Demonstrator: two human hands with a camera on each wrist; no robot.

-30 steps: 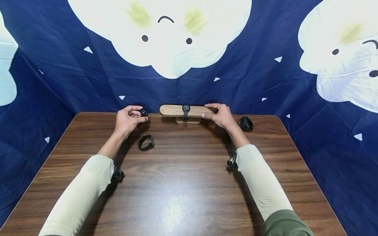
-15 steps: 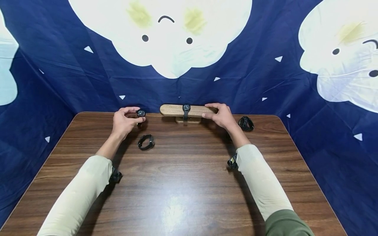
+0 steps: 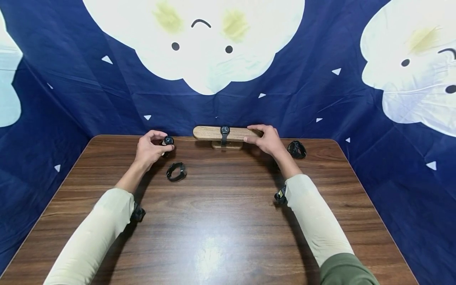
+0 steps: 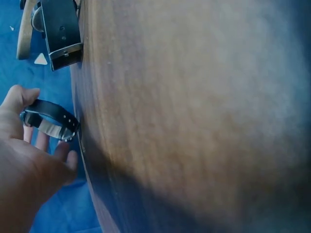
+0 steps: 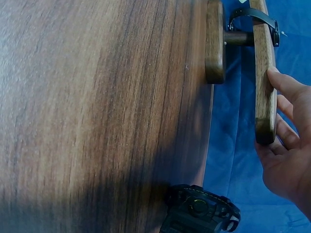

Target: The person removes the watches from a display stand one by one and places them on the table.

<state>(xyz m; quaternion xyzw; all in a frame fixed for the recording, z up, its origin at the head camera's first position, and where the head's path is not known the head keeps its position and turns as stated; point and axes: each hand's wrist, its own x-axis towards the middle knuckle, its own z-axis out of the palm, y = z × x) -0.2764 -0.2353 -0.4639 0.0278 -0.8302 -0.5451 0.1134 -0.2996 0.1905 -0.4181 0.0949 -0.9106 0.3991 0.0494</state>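
Observation:
With thumb and fingers, my left hand [image 3: 149,148] pinches a wristwatch [image 3: 168,141] at the table's back left; its dial faces up. The left wrist view shows its dark strap [image 4: 56,111] closed in a loop, but I cannot tell whether it touches the table. A wooden watch stand [image 3: 210,133] stands at the back centre. My right hand [image 3: 268,139] grips the right end of its bar, thumb in front and fingers over the top. Around the middle of the bar hangs a black watch [image 3: 225,130].
Another black watch [image 3: 177,172] lies on its side on the table [image 3: 228,206], in front of my left hand. One more chunky black watch [image 3: 297,150] is right of my right hand. A blue cloth [image 3: 117,103] hangs behind the table's back edge.
My left hand has shifted slightly left and down with the watch, whose dial has turned. The right hand and the stand have stayed put.

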